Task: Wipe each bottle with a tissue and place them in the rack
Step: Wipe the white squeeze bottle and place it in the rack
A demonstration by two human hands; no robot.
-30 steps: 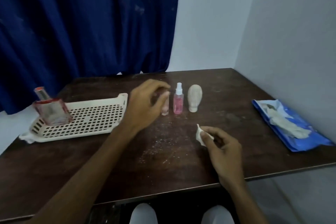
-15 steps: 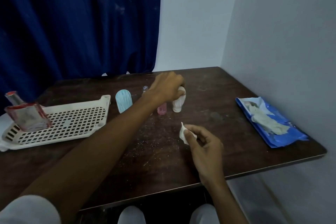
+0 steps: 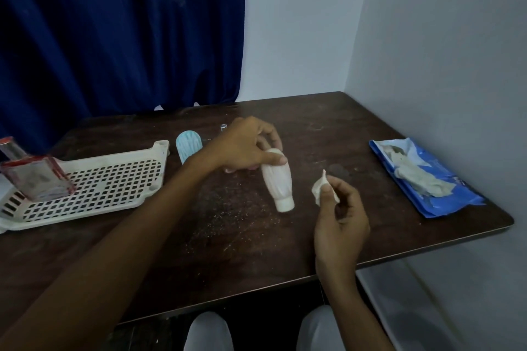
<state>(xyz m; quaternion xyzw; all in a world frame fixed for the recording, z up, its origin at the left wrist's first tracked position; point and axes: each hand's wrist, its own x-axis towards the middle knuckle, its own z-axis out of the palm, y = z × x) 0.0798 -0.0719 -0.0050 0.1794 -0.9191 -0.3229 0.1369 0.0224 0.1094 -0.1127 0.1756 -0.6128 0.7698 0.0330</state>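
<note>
My left hand grips a white ribbed bottle by its rounded base and holds it tilted over the table, cap pointing down toward me. My right hand pinches a small white tissue just right of that bottle, apart from it. A pale blue ribbed bottle stands behind my left forearm. Two more small bottles are mostly hidden behind my left hand; only a silver cap and a bit of pink show. The white perforated rack lies at the left and holds a clear square perfume bottle with red edges.
A blue wipes packet with crumpled white tissues on it lies near the table's right edge. The dark wooden table has crumbs scattered on it. A blue curtain hangs behind and a wall stands close on the right.
My left hand moved right from the small pink bottles, took hold of the white bottle, lifted it and tilted it toward me. My right hand raised the tissue slightly. The view shifted right.
</note>
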